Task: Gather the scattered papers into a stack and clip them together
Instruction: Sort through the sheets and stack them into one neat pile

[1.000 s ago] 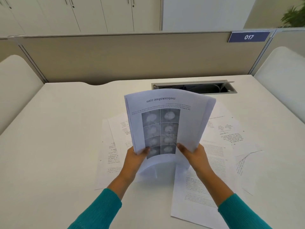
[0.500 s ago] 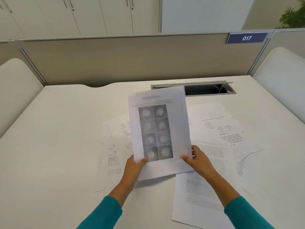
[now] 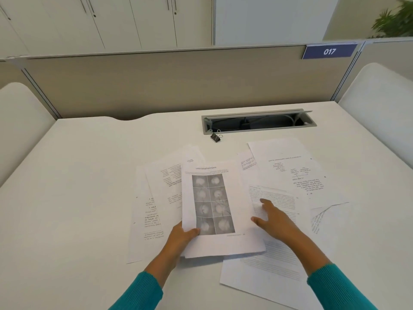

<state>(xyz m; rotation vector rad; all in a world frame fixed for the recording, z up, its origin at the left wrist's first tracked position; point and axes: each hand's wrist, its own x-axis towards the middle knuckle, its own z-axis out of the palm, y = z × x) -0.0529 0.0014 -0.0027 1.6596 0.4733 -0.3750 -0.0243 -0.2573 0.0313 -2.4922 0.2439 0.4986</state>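
Soft, even, bright light fills the scene, with no glare. Shadows are faint: a pale one lies under the left hand point(image 3: 182, 237) and beneath the right hand point(image 3: 273, 220). Wide-angle bending curves lines far from both hands. Print beside the hands reads slightly soft.

A white desk point(image 3: 73, 198) fills the lower frame, with a grey cable tray point(image 3: 259, 121) recessed near its far edge, right of centre. Behind it runs a beige partition point(image 3: 167, 83) carrying a blue sign point(image 3: 329, 51) reading 017 at upper right. White curved side panels point(image 3: 377, 101) flank the desk. Pale cabinets point(image 3: 111, 21) line the upper left, and a green plant point(image 3: 395, 19) shows in the upper right corner. The light is soft and even.
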